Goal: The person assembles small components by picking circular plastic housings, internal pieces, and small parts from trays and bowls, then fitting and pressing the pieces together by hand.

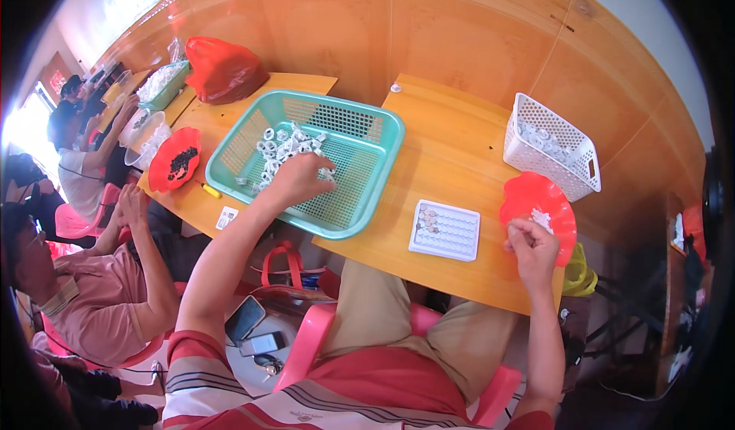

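Note:
My left hand [300,179] reaches into a teal plastic basket [371,204], its thumb and forefinger apart beside the loose white ring-shaped parts [285,145] heaped there. Over the near left edge of a red scalloped dish [557,208], my right hand [534,248] is closed, fingertips pinched together. Whatever that pinch holds is too small to make out. Small white pieces [541,219] lie in the dish just beyond those fingers. Between my hands sits a white compartment tray [459,235], with several small brownish pieces [427,219] at its left side.
A white perforated basket [551,162] with clear-looking parts stands at the back right. To the left are a red bag [222,70], a red dish [191,140] of dark pieces and a yellow-handled tool [211,191]. A co-worker [107,292] sits at my left.

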